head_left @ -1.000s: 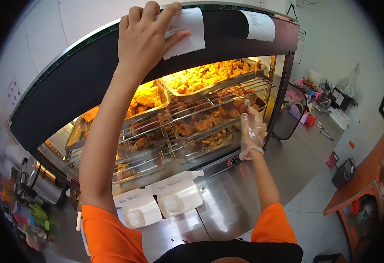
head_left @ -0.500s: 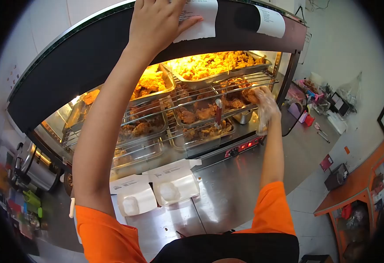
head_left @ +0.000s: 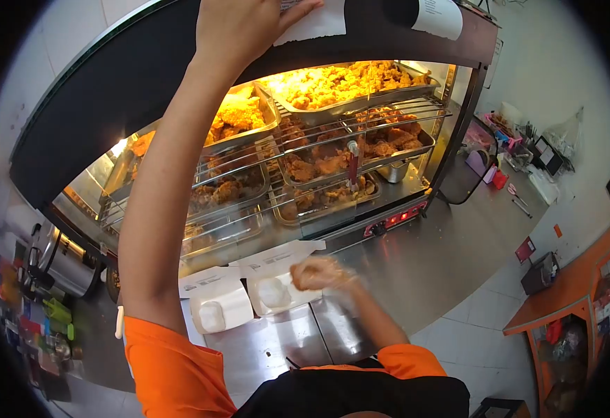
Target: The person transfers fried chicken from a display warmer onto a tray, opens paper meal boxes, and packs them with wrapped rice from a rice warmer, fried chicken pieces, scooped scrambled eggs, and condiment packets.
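My left hand (head_left: pixel 239 24) lies spread against the dark upper panel of the heated display case (head_left: pixel 145 90), thumb out over a paper sheet (head_left: pixel 319 28). Its other fingertips are cut off at the top edge. In a clear plastic glove, my right hand (head_left: pixel 334 274) is closed around a piece of fried chicken (head_left: pixel 306 274), at the right side of the right paper box (head_left: pixel 298 298). That box has a white mound (head_left: pixel 273 292), which looks like rice. The left paper box (head_left: pixel 239 310) beside it has a similar mound (head_left: pixel 211 317).
Inside the case, trays of fried chicken stand on wire racks, including a full upper tray (head_left: pixel 340 108) and a middle tray (head_left: pixel 395 150). Tongs (head_left: pixel 353 164) hang at the front. Scissors (head_left: pixel 517 198) lie on the steel counter (head_left: pixel 451 244). A metal cooker (head_left: pixel 68 261) stands left.
My right hand has come out of the case's middle shelf with a fried chicken piece, down and left to the right box. My left hand stays on the panel; the view has shifted slightly.
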`<state>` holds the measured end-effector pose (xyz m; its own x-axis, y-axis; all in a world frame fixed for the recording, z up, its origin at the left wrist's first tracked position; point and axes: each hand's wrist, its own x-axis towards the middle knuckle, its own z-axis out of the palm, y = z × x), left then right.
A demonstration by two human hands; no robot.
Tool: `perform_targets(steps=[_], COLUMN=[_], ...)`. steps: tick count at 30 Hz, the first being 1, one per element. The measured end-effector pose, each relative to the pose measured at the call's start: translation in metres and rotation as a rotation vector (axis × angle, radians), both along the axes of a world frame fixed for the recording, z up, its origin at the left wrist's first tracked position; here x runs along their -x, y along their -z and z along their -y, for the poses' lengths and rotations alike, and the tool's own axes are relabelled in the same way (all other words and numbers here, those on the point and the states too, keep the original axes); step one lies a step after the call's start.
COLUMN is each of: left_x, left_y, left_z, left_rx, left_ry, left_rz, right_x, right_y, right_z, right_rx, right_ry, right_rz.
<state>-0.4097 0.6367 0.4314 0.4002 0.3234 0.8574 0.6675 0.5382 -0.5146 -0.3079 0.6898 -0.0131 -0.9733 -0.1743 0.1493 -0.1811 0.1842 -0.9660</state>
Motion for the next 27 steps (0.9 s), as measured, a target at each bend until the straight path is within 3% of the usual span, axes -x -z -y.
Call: perform_targets(steps=[1, 4, 7, 10, 12, 13, 14, 15, 16, 17, 18, 19, 22, 23, 27], left_x=[0.0, 0.0, 0.0, -0.004, -0.004, -0.003, -0.003, -0.003, -0.002, -0.002, -0.002, -0.003, 0.011, 0.016, 0.022], left_y=[-0.001, -0.001, -0.001, -0.001, -0.002, -0.002, -0.002, -0.002, -0.001, -0.001, -0.002, -0.001, -0.001, -0.002, 0.0], left_z=[0.0, 0.001, 0.0, 0.001, 0.002, 0.002, 0.002, 0.002, 0.001, 0.001, 0.002, 0.003, -0.005, -0.006, -0.009], left_rx=[0.003, -0.006, -0.003, 0.011, 0.015, 0.01, 0.006, 0.003, 0.001, -0.002, -0.006, 0.008, -0.081, -0.093, -0.085], left_ry=[-0.003, 0.012, 0.001, -0.011, -0.004, -0.002, 0.0, 0.0, 0.015, 0.029, 0.042, -0.033, -0.003, 0.046, 0.036], left_rz=[0.002, -0.025, -0.02, 0.035, 0.054, 0.049, 0.046, 0.042, 0.044, 0.042, 0.039, 0.073, -0.07, -0.047, -0.026], right_x=[-0.008, 0.007, 0.015, 0.006, -0.02, -0.016, -0.018, -0.024, -0.029, -0.042, -0.022, 0.005, 0.023, 0.028, 0.04], right_y=[-0.015, 0.019, 0.029, -0.044, -0.119, -0.133, -0.146, -0.162, -0.18, -0.23, -0.213, -0.176, -0.24, -0.246, -0.245], right_z=[0.028, 0.06, 0.058, 0.027, -0.013, -0.046, -0.065, -0.093, -0.105, -0.098, -0.131, -0.181, -0.175, -0.176, -0.185], right_rx=[-0.257, -1.123, -1.159, -1.127, -0.538, -0.479, -0.244, -0.267, -0.622, -0.796, -0.821, -1.037, -1.239, -1.266, -1.255], right_ry=[0.229, 0.395, 0.364, 0.153, 0.713, 0.87, 1.066, 1.061, 1.28, 1.277, 1.403, 1.555, 1.123, 1.027, 0.989], right_rz=[-0.137, -0.26, -0.076, 0.011, -0.246, -0.508, -0.522, -0.52, -0.286, -0.029, 0.033, -0.276, 0.481, 0.601, 0.675])
